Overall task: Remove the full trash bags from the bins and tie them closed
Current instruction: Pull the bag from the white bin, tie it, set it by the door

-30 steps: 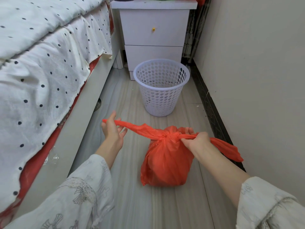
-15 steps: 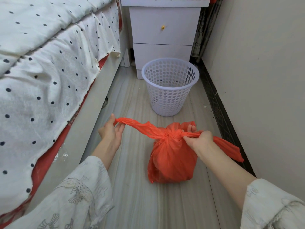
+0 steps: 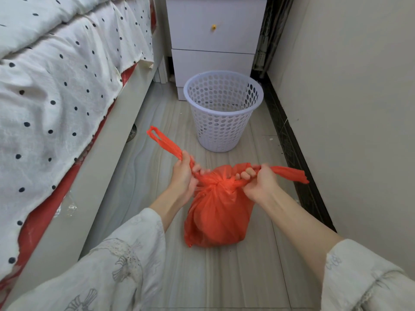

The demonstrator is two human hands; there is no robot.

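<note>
1. Trash bag (image 3: 219, 212), orange-red plastic and bulging, sits on the pale wood-grain floor (image 3: 202, 277) between the bed (image 3: 56, 86) and the wall (image 3: 359, 108), its neck gathered into a knot at the top.
2. Left hand (image 3: 183, 176) is curled round one handle strip of the bag; the looped end of that strip sticks up and away to the left.
3. Right hand (image 3: 258, 180) grips the other strip, fingers wrapped over it, and the free end trails out to the right toward the wall.
4. Both hands sit close on either side of the knot.
5. White perforated bin (image 3: 223, 113) stands upright just behind the bag, in front of a white nightstand (image 3: 215, 37) with two drawers.
6. Bed carries a white cover with dark dots.
</note>
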